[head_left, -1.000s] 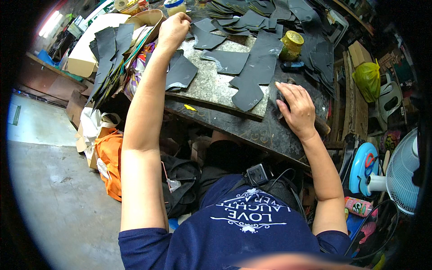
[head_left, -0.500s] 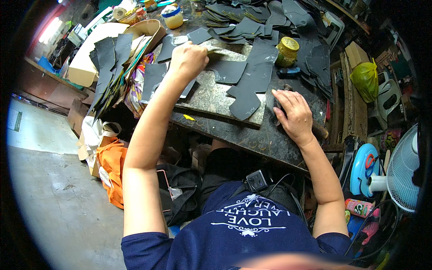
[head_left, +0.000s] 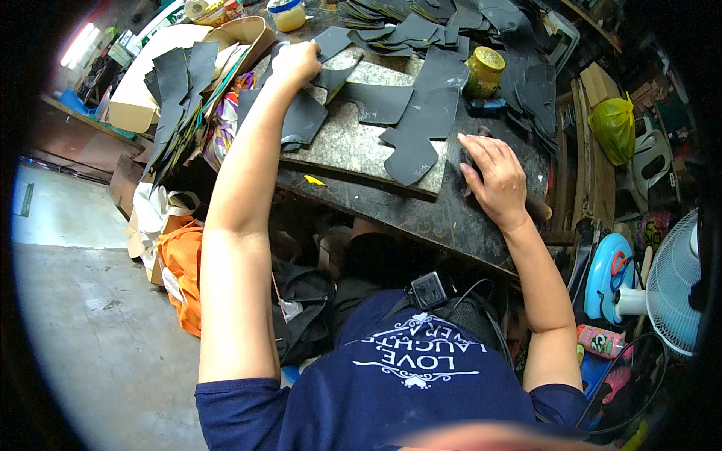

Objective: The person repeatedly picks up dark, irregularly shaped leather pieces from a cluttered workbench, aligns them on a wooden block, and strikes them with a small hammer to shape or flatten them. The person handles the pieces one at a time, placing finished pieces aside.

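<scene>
My left hand (head_left: 297, 66) is closed, reaching over the far left corner of a speckled stone slab (head_left: 342, 124). What its fingers grip, if anything, is hidden. Black flat cut pieces surround it: one curved piece (head_left: 336, 78) beside the fingers, another black piece (head_left: 304, 120) below the wrist on the slab's left edge. Further right on the slab lie a wide black piece (head_left: 380, 103) and a long, overlapping row of black pieces (head_left: 421, 120). My right hand (head_left: 496, 180) rests past the slab's right edge, fingers extended and slightly bent, beside a brown rounded handle-like end (head_left: 538, 209).
A yellow-stained jar (head_left: 483, 73) stands at the slab's far right. Stacked black pieces (head_left: 406, 30) cover the table's far side. A blue-rimmed tub (head_left: 286, 15) and a carton (head_left: 252, 34) are at the far left. A fan (head_left: 673, 282) stands at the right.
My left hand has moved a little farther away and left, staying closed. Black pieces beside and below it have shifted on the slab. My right hand stays in nearly the same place.
</scene>
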Demonstrator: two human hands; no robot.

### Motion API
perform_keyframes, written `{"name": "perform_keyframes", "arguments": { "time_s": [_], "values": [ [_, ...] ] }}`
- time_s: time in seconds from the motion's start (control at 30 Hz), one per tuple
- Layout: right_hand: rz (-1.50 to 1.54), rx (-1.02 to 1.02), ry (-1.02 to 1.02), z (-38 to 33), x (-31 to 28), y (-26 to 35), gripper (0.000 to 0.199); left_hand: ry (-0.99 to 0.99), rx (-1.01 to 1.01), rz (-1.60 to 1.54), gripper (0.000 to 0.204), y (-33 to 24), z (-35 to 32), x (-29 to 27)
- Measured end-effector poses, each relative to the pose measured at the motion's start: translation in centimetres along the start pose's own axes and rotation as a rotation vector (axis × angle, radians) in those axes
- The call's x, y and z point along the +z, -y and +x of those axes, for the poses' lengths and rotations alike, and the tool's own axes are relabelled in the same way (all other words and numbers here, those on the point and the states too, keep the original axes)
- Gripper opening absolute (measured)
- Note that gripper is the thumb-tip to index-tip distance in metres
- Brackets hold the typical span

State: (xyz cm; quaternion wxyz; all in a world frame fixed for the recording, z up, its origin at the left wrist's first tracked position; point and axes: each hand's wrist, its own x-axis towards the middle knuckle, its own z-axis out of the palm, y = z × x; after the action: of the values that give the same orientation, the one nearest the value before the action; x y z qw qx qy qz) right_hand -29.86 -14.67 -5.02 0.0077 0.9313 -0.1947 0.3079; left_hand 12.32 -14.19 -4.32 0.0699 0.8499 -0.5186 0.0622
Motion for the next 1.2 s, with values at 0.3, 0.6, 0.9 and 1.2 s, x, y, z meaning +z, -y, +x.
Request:
{"name": "perform_keyframes", "arguments": {
  "time_s": [0.3, 0.6, 0.9, 1.2],
  "values": [
    [-0.005, -0.005, -0.018, 0.0, 0.2, -0.1, 0.045, 0.082, 0.032, 0.183, 0.033, 2.6, -0.1, -1.2],
    [0.004, -0.001, -0.025, -0.3, 0.5, -0.5, 0.045, -0.040, 0.226, 0.322, 0.017, 2.6, 1.0, -0.9],
    [0.070, 0.029, -0.043, -0.8, 0.4, -0.8, 0.040, -0.428, 0.176, 0.365, 0.023, 0.2, -2.8, -7.8],
    [1.492, 0.484, -0.135, -0.9, -1.6, -0.1, 0.101, -0.702, 0.722, -0.038, 0.032, -16.1, -17.5, -7.7]
  ]
}}
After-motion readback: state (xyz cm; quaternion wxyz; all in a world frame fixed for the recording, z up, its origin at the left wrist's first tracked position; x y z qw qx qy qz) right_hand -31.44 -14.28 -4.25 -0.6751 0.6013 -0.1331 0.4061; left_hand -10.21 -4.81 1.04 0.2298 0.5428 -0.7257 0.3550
